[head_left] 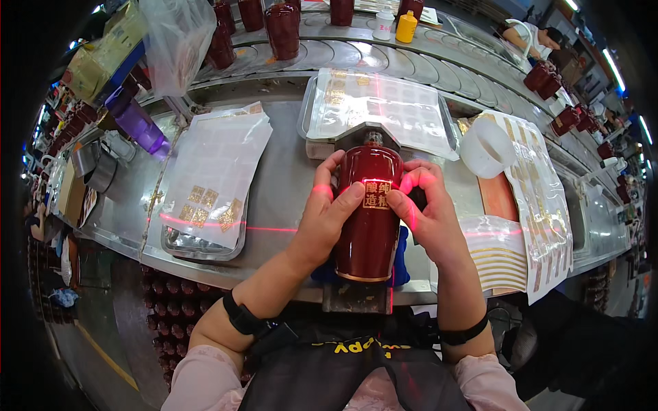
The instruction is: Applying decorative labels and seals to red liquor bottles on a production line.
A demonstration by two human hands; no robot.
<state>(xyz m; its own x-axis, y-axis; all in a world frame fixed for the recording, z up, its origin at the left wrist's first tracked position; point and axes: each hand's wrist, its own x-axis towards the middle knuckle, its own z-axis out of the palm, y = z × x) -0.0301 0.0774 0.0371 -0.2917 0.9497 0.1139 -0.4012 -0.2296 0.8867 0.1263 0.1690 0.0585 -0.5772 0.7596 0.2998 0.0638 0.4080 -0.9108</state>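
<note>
**Dark red bottle (367, 240), neck pointing away from me**

The bottle is straight in front of me at the near edge of the worktop (284, 171), long axis running away from my body, base toward me; flat or tilted, I can't tell. My left hand (331, 211) wraps its left side, thumb at the left edge of the gold label (378, 194). My right hand (432, 211) is just as near, fingers curled, thumb and forefinger by the label's right edge; whether they pinch it, I can't tell.
</note>
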